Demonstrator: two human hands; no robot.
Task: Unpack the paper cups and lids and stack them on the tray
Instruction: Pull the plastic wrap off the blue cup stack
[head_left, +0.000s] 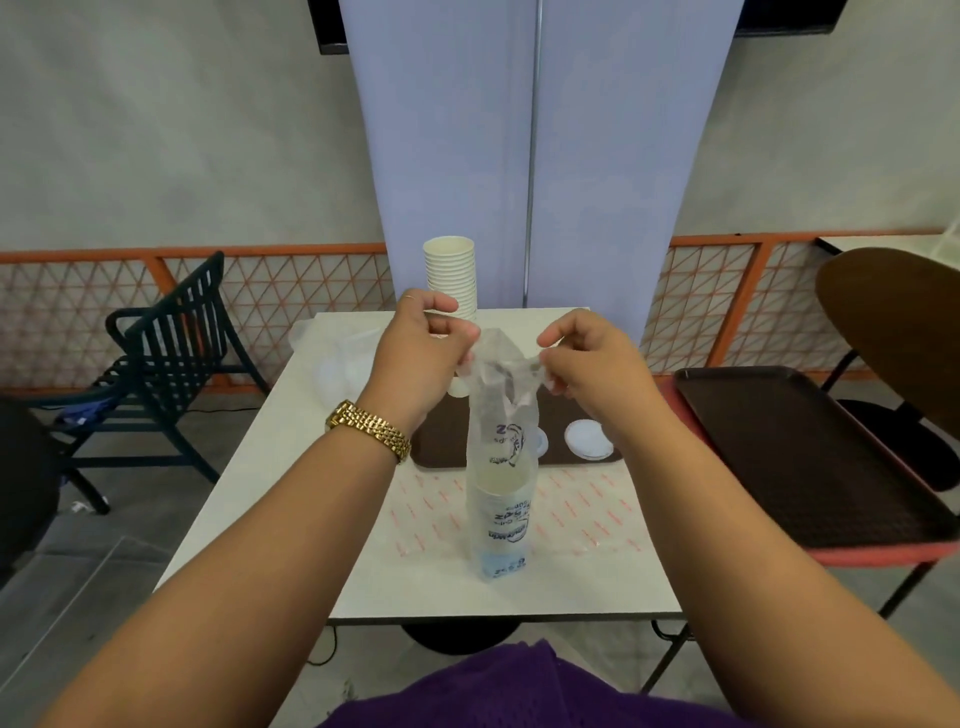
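Left hand (423, 345): fingers curled, pinching the left edge of the open mouth of the plastic sleeve (500, 462). A gold watch (370, 429) sits on the wrist.

Right hand (592, 364): fingers curled, pinching the right edge of the same mouth. The two hands hold the film apart above the table (249, 483).

Plastic sleeve: clear, printed with blue lettering, standing upright on the near middle of the table. The upper part is slack and crumpled; the lower part holds a stack of paper cups, whose top rim (501, 480) shows through the film about halfway down.

Printed sheet (587, 514): thin, with small red marks, lying flat on the table under the sleeve.

Tray (441, 441): dark brown, flat on the table just behind the sleeve, partly hidden by the hands. White lid (588, 439) lies on its right part; a second lid (541, 443) shows beside the sleeve.

Unwrapped cup stack (451, 275): white paper cups, upright, at the far end of the table behind the left hand.

Clear plastic wrapping (335, 358): bunched at the far left of the table; contents unclear.

Second tray (810, 457): dark, on a red-edged table to the right.

Dark slatted chair (166, 338): left of the table.
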